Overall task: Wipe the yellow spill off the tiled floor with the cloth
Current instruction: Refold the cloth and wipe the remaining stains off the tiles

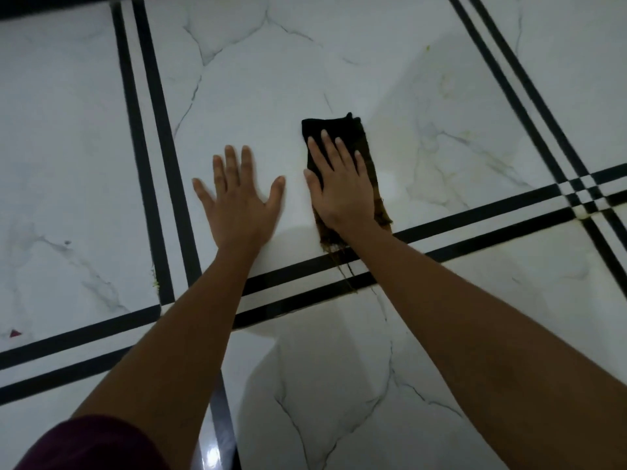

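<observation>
A dark maroon sleeve sits nearest, at the lower left. Beyond it the left hand lies flat on the white marble-patterned tiled floor, fingers spread, holding nothing. Just beside it, the right hand presses palm-down, fingers spread, on a folded dark brown-black cloth (its frayed end trails under the wrist). Faint yellowish streaks lie farther right.

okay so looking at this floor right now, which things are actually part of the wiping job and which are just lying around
Part of the job:
- dark cloth, flat under the right hand
- faint yellowish smears on the white tile right of the cloth
- yellow bits by the left black stripes
- left hand, palm flat on the tile

Just lying about:
- small dark red scrap at the far left
</observation>
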